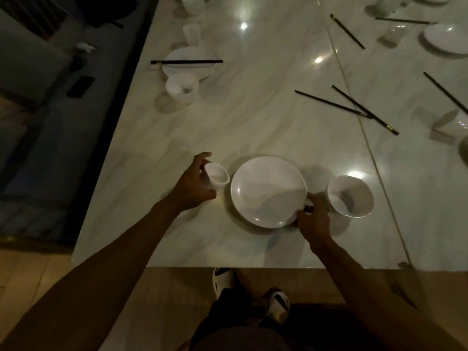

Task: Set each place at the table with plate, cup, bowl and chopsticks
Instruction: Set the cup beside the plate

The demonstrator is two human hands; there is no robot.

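Observation:
A white plate lies near the front edge of the pale marble table. My right hand pinches the plate's right rim. Left of the plate, my left hand grips a small white cup, tilted toward the plate. A white bowl stands upright just right of my right hand. Two loose black chopsticks lie crossed beyond the plate, to the right.
At the far left, another place has a plate with chopsticks across it, a bowl and a cup. More plates, cups and chopsticks lie at the right and far end. My feet show under the table's front edge.

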